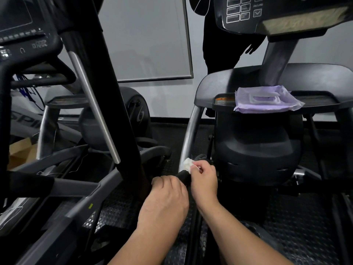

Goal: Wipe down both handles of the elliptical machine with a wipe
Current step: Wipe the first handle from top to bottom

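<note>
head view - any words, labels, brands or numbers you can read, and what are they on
"SPI": large pale letters on the machine body at far left, cut off by the frame and a bar.
"INCLINE", probably: small word between the arrow keys on the console at top right; too blurred to be sure.
Other console buttons: text too blurred to read.
Orange warning label beside the purple wipes pack: too small.
Left console: markings unreadable.
</note>
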### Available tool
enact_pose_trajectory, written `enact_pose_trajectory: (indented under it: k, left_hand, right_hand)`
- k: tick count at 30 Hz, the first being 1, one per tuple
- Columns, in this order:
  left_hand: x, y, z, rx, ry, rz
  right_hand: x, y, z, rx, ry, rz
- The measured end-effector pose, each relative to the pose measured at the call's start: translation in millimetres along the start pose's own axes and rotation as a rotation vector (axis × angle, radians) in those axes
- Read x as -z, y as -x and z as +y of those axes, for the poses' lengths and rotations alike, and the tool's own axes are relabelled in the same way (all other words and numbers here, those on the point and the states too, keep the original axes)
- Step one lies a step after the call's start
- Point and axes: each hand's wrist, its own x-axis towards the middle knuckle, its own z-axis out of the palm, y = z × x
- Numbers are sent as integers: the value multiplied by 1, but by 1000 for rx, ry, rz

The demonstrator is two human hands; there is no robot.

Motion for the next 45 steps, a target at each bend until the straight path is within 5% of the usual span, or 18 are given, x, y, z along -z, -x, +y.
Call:
enact_pose_trajectory:
  k: [7, 14, 27, 32, 36, 40, 45]
  left_hand:
    - [-1, -1, 2, 20, -57, 32]
    - [-1, 1, 2, 16, -100, 93]
    - [2, -1, 1, -43, 11, 122]
    - [-1, -1, 2, -37, 25, 126]
    - [1, -1, 2, -14, 31, 100]
    - [-1, -2, 2, -39, 45, 135]
    - [-8, -1, 3, -51, -40, 175]
  right_hand:
    - [14, -35, -20, 262, 692, -322]
    - [21, -50, -30, 228, 821, -443]
    - [23, -42, -28, 261, 717, -462]
    - [19, -20, -31, 424, 755, -504]
    - [25, -33, -26, 285, 678, -419]
    - [22, -14, -22, 389, 644, -453]
    - [22, -23, -19, 280, 559, -361]
